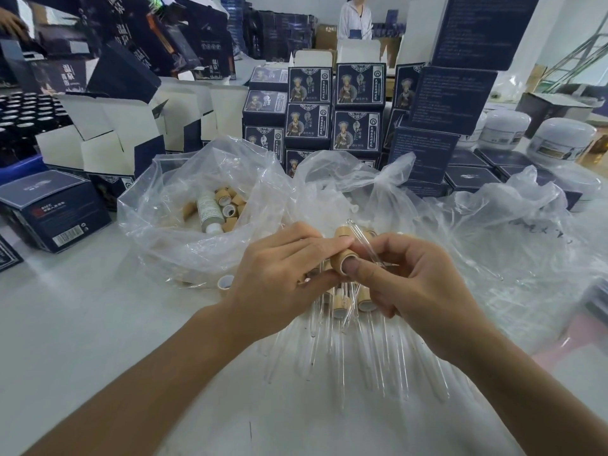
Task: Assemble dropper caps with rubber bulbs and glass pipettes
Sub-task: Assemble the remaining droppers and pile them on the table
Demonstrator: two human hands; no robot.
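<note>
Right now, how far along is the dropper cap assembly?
Partly done. Several finished droppers, caps with glass tubes fitted, lie on the table under the hands. In hand: the left hand and right hand hold a wooden cap, with a glass pipette held alongside, not yet inserted. Left: loose caps in the plastic bag, so plenty remains.

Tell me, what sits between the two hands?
In the head view, a tan dropper cap, pinched by the left hand and right hand; a glass pipette leans beside it.
</note>
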